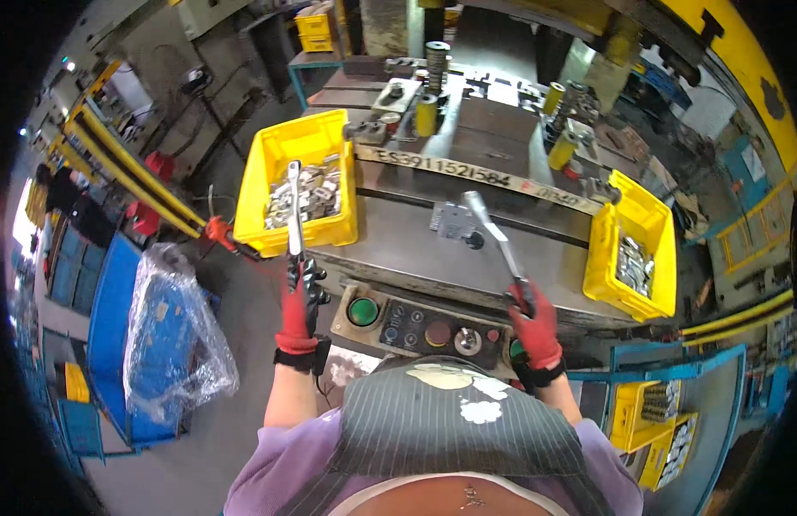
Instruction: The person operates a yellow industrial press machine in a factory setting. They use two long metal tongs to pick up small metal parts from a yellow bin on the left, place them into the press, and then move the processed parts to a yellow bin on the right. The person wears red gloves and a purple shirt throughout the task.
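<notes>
My left hand (302, 299), in a red and black glove, grips a long silver hand tool (295, 211). The tool points away from me, its slotted end over a yellow bin (351, 211) holding many small metal parts (317, 193). In my right hand (533, 322), gloved alike, is a second long silver tool (495, 232), tilted to the left. Its far end is close to a small flat metal plate (456, 222) lying on the press bed (398, 219). Whether that end touches the plate I cannot tell. Gloves hide the tools' lower ends.
Under my hands runs a control panel (416, 328) with a green button (362, 311). A marked bar (493, 176) crosses the bed. Another yellow bin (665, 258) with metal parts stands at right. Die posts (426, 116) rise behind. A plastic-wrapped blue container (171, 335) is at left.
</notes>
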